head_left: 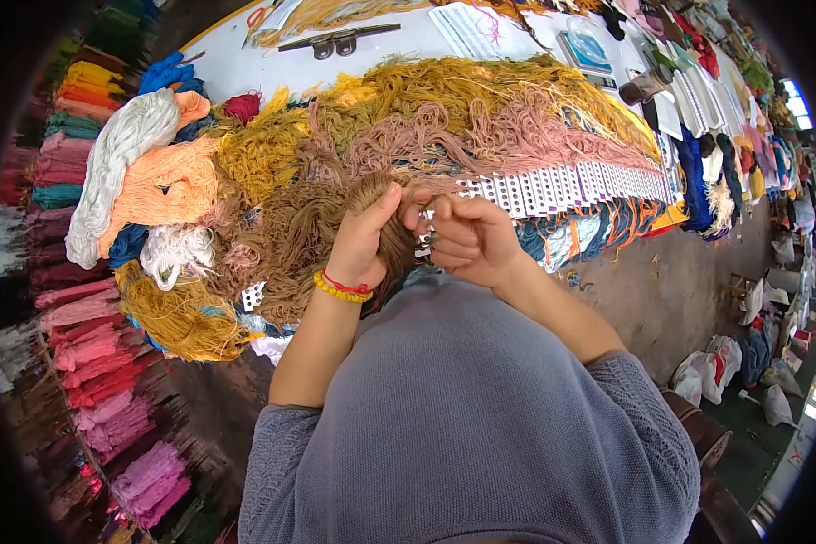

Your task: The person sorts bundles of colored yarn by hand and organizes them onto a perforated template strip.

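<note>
My left hand (361, 243), with a yellow bead bracelet (340, 287) and a red cord at the wrist, is wrapped round a skein of brown yarn (395, 247). Beside it, my right hand (473, 238) is closed in a pinch close to the left fingertips. What lies between those fingers is too fine to make out. Under and around the hands spreads a heap of loose brown yarn (304, 222). Just beyond my right hand runs a row of white cards with dark holes (571, 188), lying across dusty pink yarn (517, 136).
Mustard yarn (426, 82) covers the table's middle. Peach yarn (168, 181) and pale grey yarn (122, 163) pile up at left. A black hanger-like bar (340, 41), a scale (589, 54) and a dark jar (646, 84) sit at the back. Pink skeins (113, 422) hang at left.
</note>
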